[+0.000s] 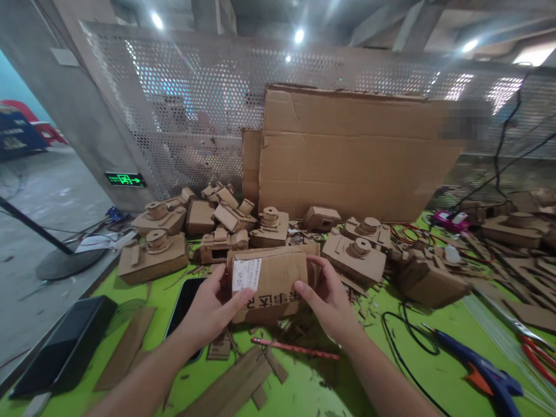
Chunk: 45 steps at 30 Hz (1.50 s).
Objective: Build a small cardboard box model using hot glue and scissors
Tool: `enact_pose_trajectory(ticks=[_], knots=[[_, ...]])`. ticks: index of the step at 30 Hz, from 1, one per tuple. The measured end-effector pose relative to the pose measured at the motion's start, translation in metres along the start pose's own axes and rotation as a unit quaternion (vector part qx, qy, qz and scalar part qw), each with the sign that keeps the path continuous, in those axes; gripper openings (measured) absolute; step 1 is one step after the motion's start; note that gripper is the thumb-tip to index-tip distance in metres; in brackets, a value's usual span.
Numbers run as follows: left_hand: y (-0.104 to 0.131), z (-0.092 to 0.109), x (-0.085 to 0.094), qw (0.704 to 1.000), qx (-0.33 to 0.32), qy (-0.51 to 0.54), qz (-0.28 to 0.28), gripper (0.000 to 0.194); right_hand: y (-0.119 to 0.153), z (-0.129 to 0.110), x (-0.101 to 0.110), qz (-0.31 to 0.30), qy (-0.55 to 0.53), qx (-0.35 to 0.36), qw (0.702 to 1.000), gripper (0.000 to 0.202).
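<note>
Gripping box (280, 275) edges, fingers (311, 299) sit amid crowded cardboard (347, 263).

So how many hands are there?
2. The left hand is at the left end of the box, thumb near the white label. The right hand is at the right end. Some fingers are partly hidden behind the box.

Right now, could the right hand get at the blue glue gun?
Probably yes: nothing tall stands between the right hand and the blue glue gun, but that hand grips the cardboard box and would likely need freeing first.
</note>
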<state>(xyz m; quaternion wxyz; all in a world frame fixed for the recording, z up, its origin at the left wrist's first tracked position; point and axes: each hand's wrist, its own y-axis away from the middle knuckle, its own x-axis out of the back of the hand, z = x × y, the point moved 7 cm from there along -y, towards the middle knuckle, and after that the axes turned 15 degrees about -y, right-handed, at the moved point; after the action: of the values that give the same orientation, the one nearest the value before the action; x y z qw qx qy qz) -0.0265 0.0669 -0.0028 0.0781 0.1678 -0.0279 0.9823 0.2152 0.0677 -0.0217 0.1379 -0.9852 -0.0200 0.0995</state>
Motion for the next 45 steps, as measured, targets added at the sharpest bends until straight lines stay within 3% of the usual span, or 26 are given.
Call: enact_pose_trajectory(ticks=[11,15,20,24,29,39,45], knots=[[0.001,0.000,0.003,1.000,-0.005,-0.025,0.012,0.056,-0.001,-0.003,0.000,0.002,0.022,0.013,1.000,0.044],[-0.003,-0.009,0.006,1.000,0.014,-0.006,0.018,0.061,-0.002,-0.006,0.001,0.009,0.002,0.031,0.999,0.047],[-0.011,-0.028,0.010,0.991,0.071,0.108,0.047,0.060,-0.004,-0.005,0.008,0.049,-0.084,0.016,0.995,0.062],[-0.011,-0.028,0.005,0.973,0.118,0.192,0.053,0.062,-0.002,-0.004,0.006,0.057,-0.069,-0.018,0.996,0.064],[-0.010,-0.019,-0.001,0.969,0.133,0.207,0.029,0.060,0.000,-0.007,-0.003,0.045,-0.064,-0.029,0.997,0.067],[-0.006,-0.022,-0.010,0.970,0.141,0.193,-0.040,0.055,-0.002,0.001,0.010,0.136,-0.081,-0.090,0.983,0.072],[-0.001,-0.023,-0.018,0.972,0.160,0.161,-0.058,0.063,-0.006,0.003,0.016,0.146,-0.088,-0.058,0.984,0.085]])
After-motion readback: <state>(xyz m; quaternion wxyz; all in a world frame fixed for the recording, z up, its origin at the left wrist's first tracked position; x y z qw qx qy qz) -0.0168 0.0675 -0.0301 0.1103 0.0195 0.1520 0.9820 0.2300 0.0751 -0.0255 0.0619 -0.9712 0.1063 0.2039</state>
